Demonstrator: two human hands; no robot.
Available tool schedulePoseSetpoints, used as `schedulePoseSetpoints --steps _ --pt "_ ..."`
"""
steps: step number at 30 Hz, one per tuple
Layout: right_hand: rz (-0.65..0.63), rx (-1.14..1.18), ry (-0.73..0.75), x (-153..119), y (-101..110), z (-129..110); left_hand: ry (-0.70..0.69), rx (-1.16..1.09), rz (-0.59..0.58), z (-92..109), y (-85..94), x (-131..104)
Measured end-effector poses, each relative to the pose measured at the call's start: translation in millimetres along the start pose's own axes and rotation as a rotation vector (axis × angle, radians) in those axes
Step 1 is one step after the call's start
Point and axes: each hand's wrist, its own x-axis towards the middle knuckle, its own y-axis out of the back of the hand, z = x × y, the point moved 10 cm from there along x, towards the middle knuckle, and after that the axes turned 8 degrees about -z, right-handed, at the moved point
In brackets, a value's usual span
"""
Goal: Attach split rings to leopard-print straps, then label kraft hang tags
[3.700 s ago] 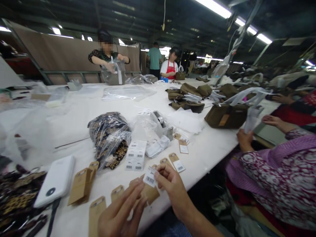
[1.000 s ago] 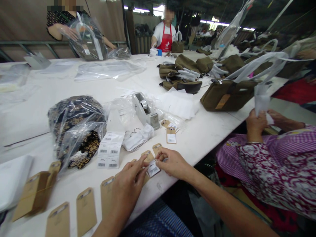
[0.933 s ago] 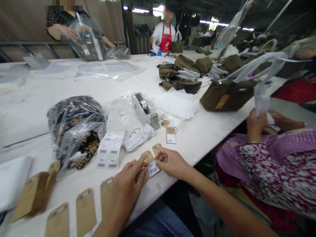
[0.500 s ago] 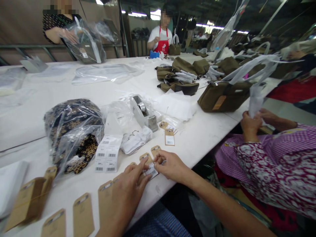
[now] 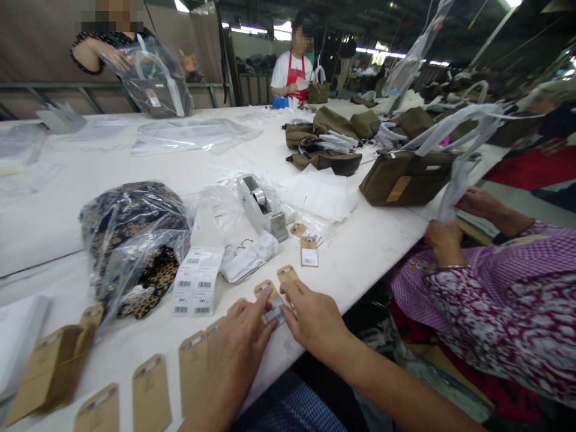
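My left hand rests on the table with its fingers apart, thumb and fingertips at the left side of a brown tag with a white barcode label. My right hand touches the same tag from the right, its fingers spread; another brown tag lies just beyond them. More brown tags lie in a row to the left, one in full view and some partly under my left hand. A sheet of barcode stickers lies behind my left hand.
Behind the tags stand a tape dispenser and a plastic-wrapped leopard-print item. A banded tag stack sits at left. An olive bag stands at right, beside a person's hands. Two people stand across the table.
My right hand's fingers have opened from a pinch and spread over the labelled tag. My left hand has barely moved. The neighbour's hands at right have moved lower, with the white wrapping.
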Motion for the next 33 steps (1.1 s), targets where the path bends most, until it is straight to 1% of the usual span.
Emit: schedulePoseSetpoints --steps 2,3,6,8,11,13,15,17,19,22,24,25,28,30,32,33 --pt "0.017 -0.095 -0.001 -7 2 -2 -0.005 0.007 -0.008 1 -0.5 0" --pt "0.012 -0.115 0.024 -9 1 -4 -0.006 0.014 -0.006 1 -0.4 0" --pt "-0.064 -0.138 0.117 -14 -10 -9 -0.009 0.040 0.003 2 -0.1 -1" --pt "-0.095 -0.174 0.101 -15 -15 -6 -0.005 0.045 0.003 2 -0.4 -1" --pt "-0.061 -0.219 0.035 -17 -13 -2 0.001 0.032 -0.010 1 -1.6 0" --pt "-0.050 -0.227 0.043 -19 -13 -4 0.010 0.013 -0.011 0 -0.7 0" --pt "-0.053 -0.239 0.045 -21 -15 -5 0.017 -0.016 -0.001 -2 2.1 -1" --pt "-0.033 -0.251 0.009 -25 -14 0 0.021 -0.046 0.019 -4 6.5 -5" --pt "-0.003 -0.243 -0.007 -30 -13 2 0.027 -0.066 0.043 -7 11.6 -12" --pt "0.017 -0.160 0.027 -38 -15 0 0.042 -0.053 0.081 -15 22.8 -26" --pt "0.064 -0.019 0.051 -42 -11 -4 0.059 -0.020 0.122 -27 36.4 -35" --pt "0.102 0.079 0.076 -43 -7 -7 0.083 -0.003 0.157 -37 46.4 -40" --pt "0.183 0.390 0.163 -36 1 -22 0.216 0.049 0.276 -77 82.1 -50" --pt "0.168 0.556 0.165 -18 -4 -34 0.298 0.088 0.296 -103 99.3 -51" --pt "0.107 0.724 0.128 7 -18 -47 0.325 0.105 0.256 -121 105.6 -45" --pt "0.062 0.820 0.120 20 -28 -56 0.317 0.100 0.237 -126 106.0 -41"
